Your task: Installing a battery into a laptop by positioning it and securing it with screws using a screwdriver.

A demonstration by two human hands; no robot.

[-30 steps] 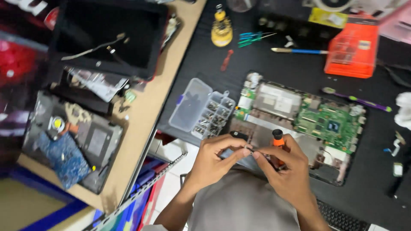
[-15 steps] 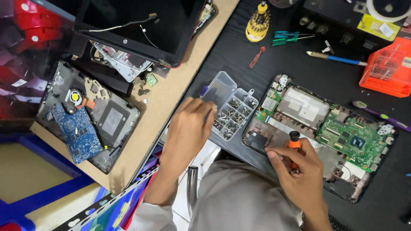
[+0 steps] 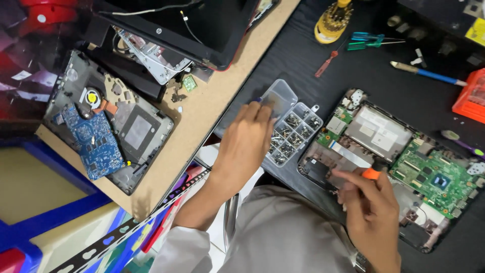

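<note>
**Left hand now at the screw box, right hand holding a screwdriver over the opened laptop**

Since a second ago the left hand (image 3: 246,144) has left the right one and gone across to the clear compartment box (image 3: 293,129) of screws. It now lies over the box's left edge, fingers curled down towards the open lid; whether they pinch a screw I cannot tell from here. The right hand (image 3: 371,205) has stayed by the opened laptop base (image 3: 389,151), wrapped round an orange-handled screwdriver (image 3: 373,173) whose top pokes out above the fingers. That base sits on the black mat just right of the box, its green circuit board (image 3: 434,174) exposed towards the right.

Farther up the mat lie a yellow bit holder (image 3: 331,23), a small red screwdriver (image 3: 327,64), teal tweezers (image 3: 371,40) and a blue-handled tool (image 3: 427,74). To the left, on the brown board (image 3: 202,116), rest a second stripped laptop chassis (image 3: 116,126) with a blue circuit board (image 3: 93,141), and a dark screen panel (image 3: 202,25) above it.
</note>
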